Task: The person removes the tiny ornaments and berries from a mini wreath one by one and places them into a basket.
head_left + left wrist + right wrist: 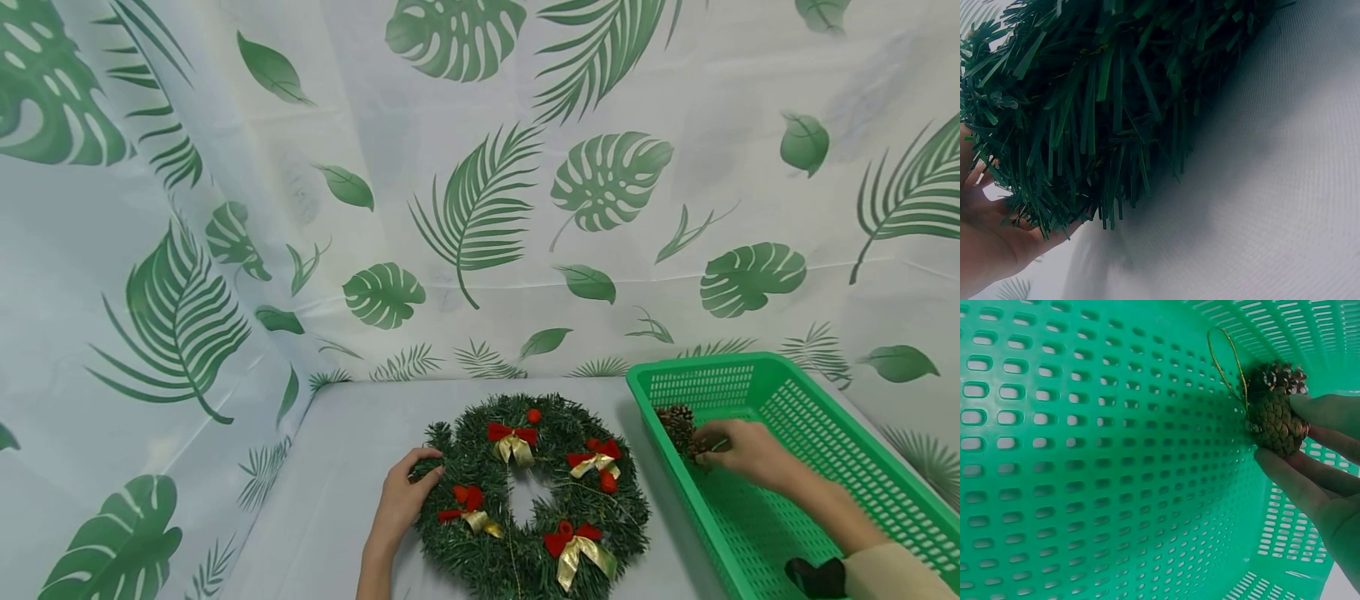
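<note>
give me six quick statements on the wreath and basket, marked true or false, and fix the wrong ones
1. The right hand holds a pine cone. True.
2. The basket is red. False: it is green.
3. The left hand touches the wreath. True.
4. The wreath carries no bows. False: it has four red-and-gold bows.
5. A second pine cone is in the basket. True.
6. The held cone's cord loop is blue. False: it is gold.
</note>
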### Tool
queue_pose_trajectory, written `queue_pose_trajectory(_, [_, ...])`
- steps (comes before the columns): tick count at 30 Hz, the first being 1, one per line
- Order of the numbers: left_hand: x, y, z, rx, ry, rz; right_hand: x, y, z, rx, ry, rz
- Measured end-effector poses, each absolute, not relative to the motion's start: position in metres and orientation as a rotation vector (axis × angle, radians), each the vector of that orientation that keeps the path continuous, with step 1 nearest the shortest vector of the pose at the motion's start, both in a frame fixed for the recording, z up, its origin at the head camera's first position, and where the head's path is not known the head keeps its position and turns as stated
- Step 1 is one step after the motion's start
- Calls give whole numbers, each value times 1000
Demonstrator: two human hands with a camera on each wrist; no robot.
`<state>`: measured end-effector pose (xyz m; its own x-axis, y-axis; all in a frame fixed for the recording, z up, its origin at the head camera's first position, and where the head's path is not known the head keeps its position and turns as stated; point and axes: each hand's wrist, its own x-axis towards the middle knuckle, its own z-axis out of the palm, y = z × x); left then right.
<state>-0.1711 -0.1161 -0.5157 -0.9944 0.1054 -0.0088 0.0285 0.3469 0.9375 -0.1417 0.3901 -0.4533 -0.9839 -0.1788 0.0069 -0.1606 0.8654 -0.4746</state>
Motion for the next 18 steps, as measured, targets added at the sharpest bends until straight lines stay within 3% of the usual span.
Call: queue_pose_trajectory(18, [-172,-116,-517,122,2536,1747,-147,388,-466,-319,3029,-743])
